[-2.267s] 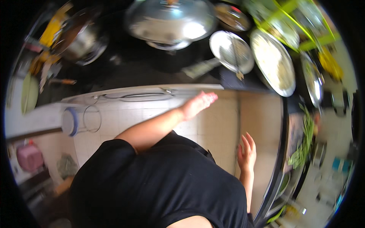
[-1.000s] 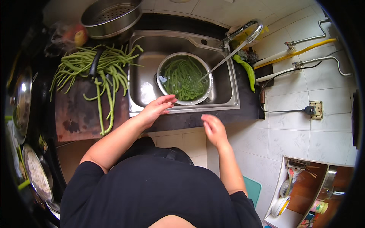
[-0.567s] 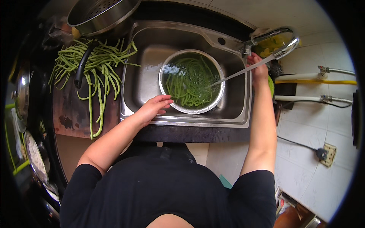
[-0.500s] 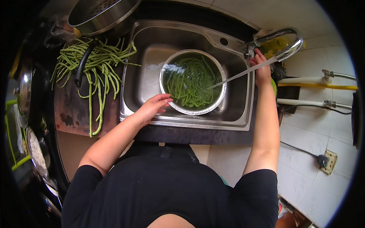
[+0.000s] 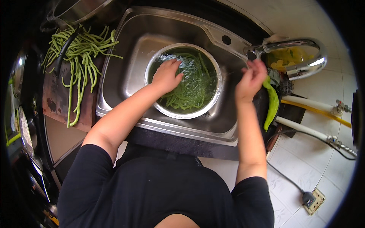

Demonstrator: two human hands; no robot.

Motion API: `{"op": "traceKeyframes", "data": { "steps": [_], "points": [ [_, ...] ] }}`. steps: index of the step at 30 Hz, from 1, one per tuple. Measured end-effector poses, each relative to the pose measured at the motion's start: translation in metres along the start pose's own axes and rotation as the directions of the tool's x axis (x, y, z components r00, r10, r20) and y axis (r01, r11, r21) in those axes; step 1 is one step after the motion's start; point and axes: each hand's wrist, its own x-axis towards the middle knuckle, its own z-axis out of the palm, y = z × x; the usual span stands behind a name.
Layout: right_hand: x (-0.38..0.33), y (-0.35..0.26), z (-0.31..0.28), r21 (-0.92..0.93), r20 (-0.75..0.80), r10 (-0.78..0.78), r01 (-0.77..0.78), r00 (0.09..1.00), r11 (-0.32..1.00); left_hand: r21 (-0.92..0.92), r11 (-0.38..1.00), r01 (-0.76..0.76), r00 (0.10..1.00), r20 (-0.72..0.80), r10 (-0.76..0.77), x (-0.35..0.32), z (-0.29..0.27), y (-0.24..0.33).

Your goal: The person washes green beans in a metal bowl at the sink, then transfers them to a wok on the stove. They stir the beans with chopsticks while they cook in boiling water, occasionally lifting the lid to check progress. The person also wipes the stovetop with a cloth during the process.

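Note:
A round metal bowl [image 5: 186, 115] full of water sits in the steel sink [image 5: 138, 70], with long green beans [image 5: 194, 91] lying under the surface. Over the left part of the bowl, my left hand [image 5: 166, 77] is open, palm down, its fingertips at the rippling water. I cannot tell whether they touch the beans. My right hand [image 5: 251, 81], slightly blurred, is raised beside the base of the curved chrome faucet [image 5: 319, 62]. Its fingers are loosely apart with nothing in them. No water stream shows from the spout.
More long beans [image 5: 78, 53] are heaped on a cutting board [image 5: 51, 102] at the left, under a black handle [image 5: 64, 51]. A metal pot [image 5: 81, 15] stands behind them. Right of the sink lie a green pepper [image 5: 271, 100], white pipes [image 5: 304, 127] and a plugged-in cord [image 5: 308, 198].
The running stream has stopped, and my right hand has come off the faucet base. My left hand has moved from the bowl's rim to above the water. The whole view has shifted somewhat.

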Motion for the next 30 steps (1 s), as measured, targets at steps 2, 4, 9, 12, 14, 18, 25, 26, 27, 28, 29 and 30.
{"op": "traceKeyframes", "data": {
  "steps": [2, 4, 9, 12, 14, 18, 25, 26, 27, 28, 29, 30],
  "points": [
    [-0.042, 0.033, 0.016, -0.059, 0.193, -0.022, 0.034, 0.981, 0.998, 0.233, 0.966, -0.11, 0.993, -0.007, 0.115, 0.013, 0.011, -0.004],
    [-0.072, 0.042, 0.039, -0.265, 0.422, 0.164, -0.052, 0.892, 0.963, 0.316, 0.949, 0.007, 0.995, 0.088, -0.037, 0.017, 0.018, -0.003],
    [-0.094, 0.074, 0.093, -0.471, 0.389, 0.633, -0.446, 0.669, 0.761, 0.038, 0.934, 0.356, 0.921, 0.152, -0.358, 0.016, 0.046, -0.026],
    [-0.107, 0.076, 0.108, -0.254, 0.427, 0.768, -0.752, 0.478, 0.608, -0.365, 0.728, 0.581, 0.812, 0.193, -0.551, 0.016, 0.073, -0.05],
    [-0.127, 0.108, 0.113, -0.054, 0.559, 0.744, -0.879, 0.366, 0.473, -0.775, 0.208, 0.596, 0.76, 0.462, -0.456, 0.015, 0.05, -0.03],
    [-0.108, 0.066, 0.105, -0.048, 0.67, 0.742, -0.999, -0.026, 0.009, -0.542, -0.24, 0.805, 0.457, 0.825, -0.332, 0.021, 0.028, -0.017],
    [-0.077, 0.046, 0.067, 0.201, 0.744, 0.647, -0.979, 0.17, 0.027, -0.78, 0.036, 0.624, 0.749, 0.584, -0.313, 0.019, 0.021, -0.026],
    [-0.072, 0.036, 0.06, 0.21, 0.729, 0.649, -0.974, 0.217, 0.09, -0.805, 0.099, 0.585, 0.782, 0.528, -0.331, 0.017, 0.021, -0.025],
    [-0.07, 0.027, 0.057, 0.229, 0.708, 0.653, -0.962, 0.271, 0.15, -0.811, 0.171, 0.559, 0.805, 0.481, -0.348, 0.016, 0.018, -0.023],
    [-0.069, 0.021, 0.054, 0.247, 0.685, 0.653, -0.946, 0.324, 0.21, -0.812, 0.243, 0.53, 0.827, 0.432, -0.36, 0.014, 0.015, -0.02],
    [-0.069, 0.016, 0.052, 0.262, 0.661, 0.649, -0.926, 0.376, 0.27, -0.808, 0.314, 0.499, 0.848, 0.381, -0.369, 0.012, 0.013, -0.018],
    [-0.07, 0.013, 0.05, 0.238, 0.641, 0.649, -0.91, 0.411, 0.34, -0.795, 0.404, 0.452, 0.88, 0.323, -0.349, 0.009, 0.013, -0.017]
  ]
}}
